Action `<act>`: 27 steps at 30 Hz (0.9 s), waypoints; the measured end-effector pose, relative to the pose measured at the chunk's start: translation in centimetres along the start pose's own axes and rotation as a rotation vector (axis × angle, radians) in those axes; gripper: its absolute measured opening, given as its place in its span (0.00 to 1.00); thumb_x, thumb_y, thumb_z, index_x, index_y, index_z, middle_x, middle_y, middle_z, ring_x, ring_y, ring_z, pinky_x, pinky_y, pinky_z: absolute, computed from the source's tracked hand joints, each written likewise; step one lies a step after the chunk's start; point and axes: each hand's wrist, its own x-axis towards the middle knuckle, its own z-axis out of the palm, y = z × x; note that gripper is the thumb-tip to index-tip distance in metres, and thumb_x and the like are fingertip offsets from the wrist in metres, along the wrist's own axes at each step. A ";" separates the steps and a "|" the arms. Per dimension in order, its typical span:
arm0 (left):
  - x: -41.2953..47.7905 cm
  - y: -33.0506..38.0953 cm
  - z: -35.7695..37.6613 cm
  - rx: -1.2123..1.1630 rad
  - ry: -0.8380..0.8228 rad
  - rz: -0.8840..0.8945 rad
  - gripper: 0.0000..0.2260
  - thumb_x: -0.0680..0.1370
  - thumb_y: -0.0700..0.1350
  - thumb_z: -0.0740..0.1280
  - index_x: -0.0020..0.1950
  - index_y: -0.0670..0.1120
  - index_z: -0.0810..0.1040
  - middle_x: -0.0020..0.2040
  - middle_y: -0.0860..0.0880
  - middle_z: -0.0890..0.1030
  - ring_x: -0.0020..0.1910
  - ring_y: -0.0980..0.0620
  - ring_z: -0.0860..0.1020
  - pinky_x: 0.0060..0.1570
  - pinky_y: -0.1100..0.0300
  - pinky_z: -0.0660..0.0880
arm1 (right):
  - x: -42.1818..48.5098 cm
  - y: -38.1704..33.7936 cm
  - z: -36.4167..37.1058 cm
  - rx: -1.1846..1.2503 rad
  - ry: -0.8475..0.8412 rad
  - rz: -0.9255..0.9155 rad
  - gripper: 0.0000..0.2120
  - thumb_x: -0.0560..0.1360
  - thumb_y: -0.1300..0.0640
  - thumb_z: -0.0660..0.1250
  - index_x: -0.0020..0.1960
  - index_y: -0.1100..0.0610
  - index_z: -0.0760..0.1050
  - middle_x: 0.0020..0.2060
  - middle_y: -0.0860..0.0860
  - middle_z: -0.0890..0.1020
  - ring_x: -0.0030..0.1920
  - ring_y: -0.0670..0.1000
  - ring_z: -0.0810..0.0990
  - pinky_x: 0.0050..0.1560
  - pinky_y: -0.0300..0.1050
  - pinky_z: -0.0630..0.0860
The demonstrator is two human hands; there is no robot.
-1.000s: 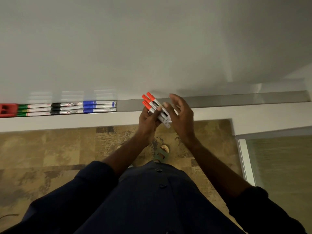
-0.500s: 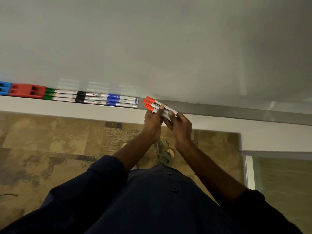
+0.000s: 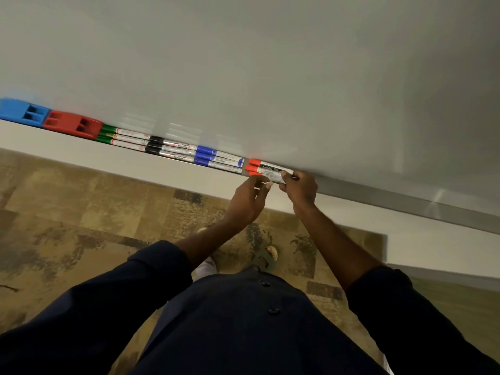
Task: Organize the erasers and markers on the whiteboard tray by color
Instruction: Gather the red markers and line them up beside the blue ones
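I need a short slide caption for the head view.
Both hands set red markers on the tray, beside the blue markers.

- Both arms stretched fwd, dark sleeves pushed up past forearms.
- Left hand [image 3: 247, 197]: palm partly turned up, fingers loosely curled, tips at the red markers [image 3: 266, 170].
- Right hand [image 3: 300, 189]: knuckles up, fingers pinched round markers' back ends.

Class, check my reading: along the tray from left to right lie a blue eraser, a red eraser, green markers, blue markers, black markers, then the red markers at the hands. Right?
Not quite. The head view shows the black markers before the blue markers, not after. The rest stands.
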 end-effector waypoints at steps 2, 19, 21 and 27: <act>0.4 -0.9 -0.2 0.193 -0.060 0.182 0.17 0.85 0.52 0.63 0.68 0.42 0.75 0.63 0.44 0.81 0.60 0.47 0.81 0.58 0.52 0.79 | 0.3 -0.5 0.3 -0.196 0.033 -0.056 0.14 0.77 0.53 0.69 0.49 0.65 0.82 0.44 0.60 0.87 0.46 0.60 0.86 0.53 0.55 0.82; 4.2 -6.4 -2.7 1.055 -0.370 0.280 0.40 0.82 0.68 0.50 0.84 0.46 0.39 0.85 0.43 0.38 0.84 0.41 0.38 0.82 0.39 0.41 | 0.0 -0.7 2.5 -0.461 0.074 -0.156 0.15 0.79 0.62 0.62 0.63 0.68 0.75 0.60 0.64 0.80 0.63 0.63 0.77 0.62 0.51 0.73; 4.3 -6.5 -3.1 1.044 -0.375 0.296 0.40 0.82 0.68 0.49 0.84 0.46 0.39 0.85 0.43 0.38 0.84 0.41 0.38 0.82 0.39 0.44 | -0.3 -0.7 2.7 -0.456 0.085 -0.159 0.17 0.80 0.61 0.62 0.66 0.66 0.73 0.63 0.63 0.78 0.66 0.62 0.76 0.65 0.51 0.72; 3.9 -7.5 -5.9 1.043 -0.209 0.248 0.42 0.81 0.71 0.45 0.84 0.43 0.41 0.85 0.43 0.42 0.84 0.44 0.41 0.83 0.43 0.45 | -4.4 2.1 5.3 -0.643 0.044 -0.444 0.28 0.84 0.52 0.57 0.80 0.62 0.55 0.79 0.59 0.60 0.81 0.57 0.56 0.80 0.52 0.59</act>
